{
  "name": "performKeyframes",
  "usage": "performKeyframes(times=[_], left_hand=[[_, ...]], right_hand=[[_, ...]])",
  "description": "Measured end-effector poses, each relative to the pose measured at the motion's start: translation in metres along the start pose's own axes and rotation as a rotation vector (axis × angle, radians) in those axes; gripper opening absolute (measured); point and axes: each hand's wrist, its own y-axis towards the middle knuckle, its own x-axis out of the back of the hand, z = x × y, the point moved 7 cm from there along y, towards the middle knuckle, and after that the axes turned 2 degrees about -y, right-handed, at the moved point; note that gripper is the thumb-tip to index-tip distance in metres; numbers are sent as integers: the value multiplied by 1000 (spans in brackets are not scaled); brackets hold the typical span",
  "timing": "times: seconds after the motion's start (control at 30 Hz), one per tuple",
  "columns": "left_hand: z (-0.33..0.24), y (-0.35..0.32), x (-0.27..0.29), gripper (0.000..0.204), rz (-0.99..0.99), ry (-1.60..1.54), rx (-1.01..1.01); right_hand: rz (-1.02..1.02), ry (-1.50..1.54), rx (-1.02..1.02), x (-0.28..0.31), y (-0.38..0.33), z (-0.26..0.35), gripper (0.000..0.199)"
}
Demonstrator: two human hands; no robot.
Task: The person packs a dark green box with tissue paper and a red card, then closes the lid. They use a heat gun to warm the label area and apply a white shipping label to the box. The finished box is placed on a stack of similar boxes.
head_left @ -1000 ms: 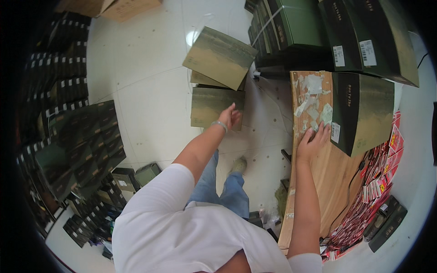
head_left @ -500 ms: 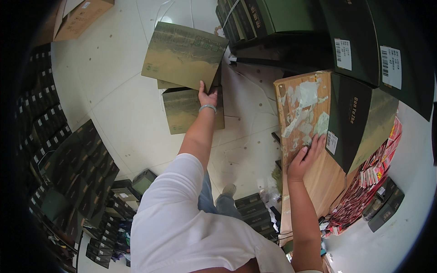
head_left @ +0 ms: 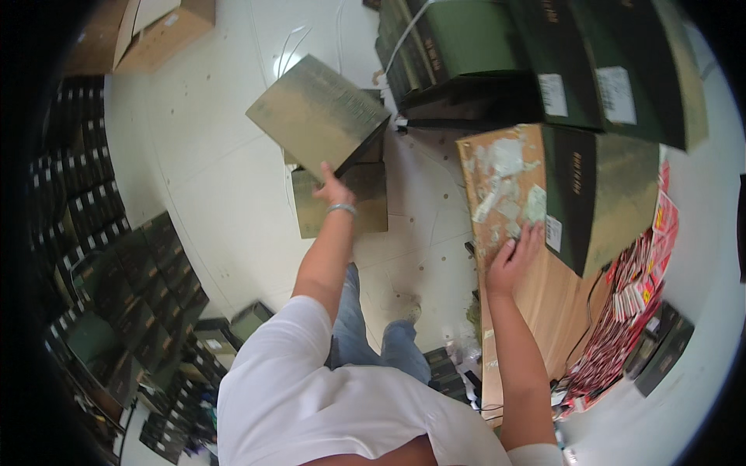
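My left hand [head_left: 334, 191] grips the near edge of an olive-gold shoebox [head_left: 315, 113], held tilted at an angle. Beneath it, a second shoebox [head_left: 342, 210] of the same colouring lies lower, partly covered by my hand and the upper box. My right hand [head_left: 517, 256] rests with fingers stretched out on the wooden tabletop [head_left: 536, 326], by a worn patch with torn tape [head_left: 505, 167]. Its fingertips are close to a dark green shoebox [head_left: 571, 194] with a white label, standing on the table.
Larger stacked green boxes [head_left: 474, 39] stand at the far right. Rows of dark boxes [head_left: 132, 287] line the left. An open cardboard carton [head_left: 167, 31] sits at the far left. Red printed packets [head_left: 622, 311] are heaped right of the table. Loose cables [head_left: 295, 46] lie on the tiled floor.
The held shoebox has turned clockwise, and my left hand has shifted slightly left and nearer. My right hand stays on the tabletop. The whole view has shifted a little.
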Motion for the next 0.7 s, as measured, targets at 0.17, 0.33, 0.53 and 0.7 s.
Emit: performKeyframes(times=[0.17, 0.33, 0.53, 0.7], left_hand=[[-139, 16, 48, 75, -59, 197, -571], [-277, -100, 57, 65, 112, 533, -1071], [-346, -355, 155, 61, 753, 873, -1484], [-358, -521, 267, 73, 1171, 699, -1173]], right_hand=[[-10, 23, -16, 2, 3, -8, 50], [-73, -7, -61, 0, -8, -12, 52], [-257, 991, -478, 17, -62, -39, 45], [298, 748, -404, 102, -216, -93, 46]])
